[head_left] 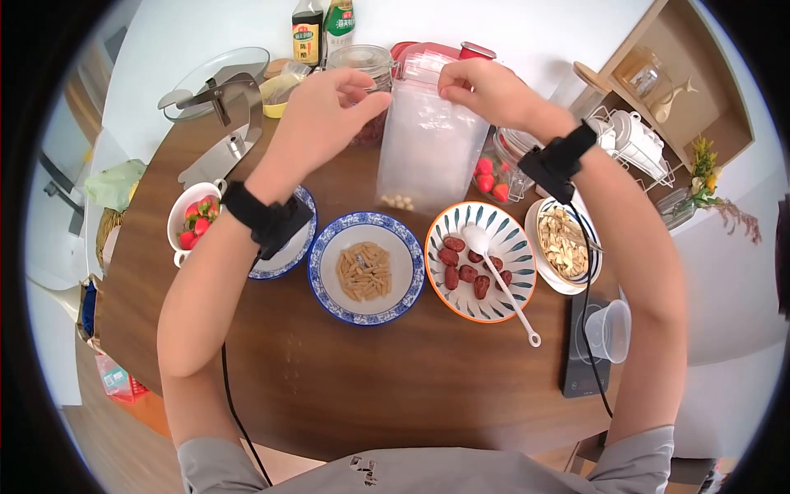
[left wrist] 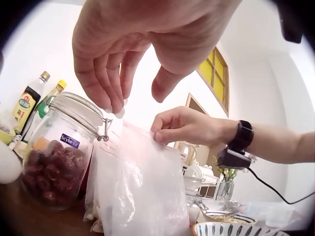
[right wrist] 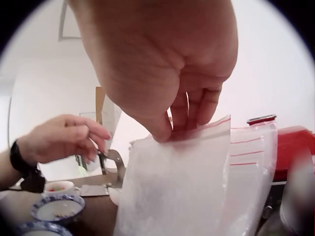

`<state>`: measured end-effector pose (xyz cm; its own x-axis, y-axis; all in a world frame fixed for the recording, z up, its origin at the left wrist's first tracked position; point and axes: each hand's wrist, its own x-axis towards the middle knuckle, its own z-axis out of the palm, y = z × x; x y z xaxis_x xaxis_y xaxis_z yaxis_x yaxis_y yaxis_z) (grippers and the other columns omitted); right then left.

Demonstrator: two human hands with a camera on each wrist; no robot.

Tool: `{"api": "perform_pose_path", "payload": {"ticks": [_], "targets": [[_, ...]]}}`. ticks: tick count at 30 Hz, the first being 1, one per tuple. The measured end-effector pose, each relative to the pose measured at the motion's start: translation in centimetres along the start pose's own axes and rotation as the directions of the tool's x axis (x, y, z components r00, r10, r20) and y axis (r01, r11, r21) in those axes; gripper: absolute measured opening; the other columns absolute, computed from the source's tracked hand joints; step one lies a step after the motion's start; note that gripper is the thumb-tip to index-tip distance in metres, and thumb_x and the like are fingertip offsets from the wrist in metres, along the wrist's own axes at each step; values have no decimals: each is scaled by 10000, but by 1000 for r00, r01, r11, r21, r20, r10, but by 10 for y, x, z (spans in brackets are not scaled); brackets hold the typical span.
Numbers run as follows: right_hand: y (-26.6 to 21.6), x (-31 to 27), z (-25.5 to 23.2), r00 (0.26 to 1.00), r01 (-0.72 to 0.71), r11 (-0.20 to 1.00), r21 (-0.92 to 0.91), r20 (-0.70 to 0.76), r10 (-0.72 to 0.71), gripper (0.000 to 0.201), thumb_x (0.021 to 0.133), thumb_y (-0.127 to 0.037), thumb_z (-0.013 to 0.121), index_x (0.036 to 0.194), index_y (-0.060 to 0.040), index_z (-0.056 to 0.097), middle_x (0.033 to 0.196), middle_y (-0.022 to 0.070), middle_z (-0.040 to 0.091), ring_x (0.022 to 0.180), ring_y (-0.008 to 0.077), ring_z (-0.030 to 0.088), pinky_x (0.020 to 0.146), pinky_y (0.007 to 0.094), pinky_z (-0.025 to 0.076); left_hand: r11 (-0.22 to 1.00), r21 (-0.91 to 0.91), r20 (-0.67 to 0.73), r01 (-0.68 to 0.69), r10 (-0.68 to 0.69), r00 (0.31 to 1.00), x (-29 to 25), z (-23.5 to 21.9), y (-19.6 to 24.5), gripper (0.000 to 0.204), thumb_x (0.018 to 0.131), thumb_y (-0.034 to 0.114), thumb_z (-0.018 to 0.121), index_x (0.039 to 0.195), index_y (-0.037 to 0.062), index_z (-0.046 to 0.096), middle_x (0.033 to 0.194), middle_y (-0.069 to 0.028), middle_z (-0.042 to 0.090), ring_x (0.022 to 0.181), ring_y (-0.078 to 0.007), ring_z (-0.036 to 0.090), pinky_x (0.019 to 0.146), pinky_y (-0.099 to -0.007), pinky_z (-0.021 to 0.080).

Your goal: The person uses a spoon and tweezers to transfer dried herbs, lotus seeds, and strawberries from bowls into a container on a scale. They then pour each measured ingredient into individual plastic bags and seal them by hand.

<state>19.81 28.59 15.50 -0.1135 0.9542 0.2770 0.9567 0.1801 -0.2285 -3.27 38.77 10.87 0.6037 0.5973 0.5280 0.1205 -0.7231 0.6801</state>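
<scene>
My right hand (head_left: 485, 92) pinches the top edge of a clear plastic zip bag (head_left: 432, 152) between thumb and fingers. The bag hangs upright and looks flat, with a red line along its top in the right wrist view. More zip bags (right wrist: 248, 160) with red lines stand behind it. To the left of the bag's top, my left hand (head_left: 321, 115) is raised with its fingers loosely bent and nothing in them. Below that hand stands a clip-top glass jar (left wrist: 61, 162) of dark red dried fruit. Small pale pieces (head_left: 397, 202) show at the bag's bottom edge.
Nearer me are a blue-rimmed bowl (head_left: 321, 300) of tan sticks and an orange-rimmed plate (head_left: 461, 309) with dates and a white spoon (head_left: 514, 305). A strawberry cup (head_left: 175, 221) is left; a strawberry jar (head_left: 517, 146), a sliced-food bowl (head_left: 539, 276) and a scale (head_left: 576, 370) are right.
</scene>
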Motion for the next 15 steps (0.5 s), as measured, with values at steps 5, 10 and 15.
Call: {"api": "perform_pose_path", "payload": {"ticks": [5, 10, 15], "targets": [[36, 10, 36, 999, -36, 968, -250, -44, 26, 136, 840, -142, 578, 860, -27, 647, 866, 168, 664, 862, 352, 635, 768, 446, 498, 990, -42, 388, -138, 144, 910, -22, 30, 5, 195, 853, 155, 601, 837, -30, 661, 712, -145, 642, 634, -198, 619, 623, -342, 488], [38, 5, 62, 975, -155, 927, -342, -205, 87, 247, 782, -209, 671, 983, -67, 655, 1086, 161, 618, 1072, 351, 561, 911, 479, 442, 972, 181, 683, -149, -15, 730, -25, 73, 3, 241, 818, 215, 637, 785, -18, 689, 750, -203, 668, 760, -345, 670, 700, -421, 518], [28, 7, 60, 956, -282, 870, -405, -197, 218, 492, 702, -278, 765, 1126, -82, 610, 1171, 135, 576, 1148, 328, 505, 983, 493, 372, 910, 358, 804, -209, -187, 564, -16, 99, -1, 266, 810, 263, 648, 803, 3, 698, 804, -213, 683, 817, -375, 666, 746, -437, 525]]}}
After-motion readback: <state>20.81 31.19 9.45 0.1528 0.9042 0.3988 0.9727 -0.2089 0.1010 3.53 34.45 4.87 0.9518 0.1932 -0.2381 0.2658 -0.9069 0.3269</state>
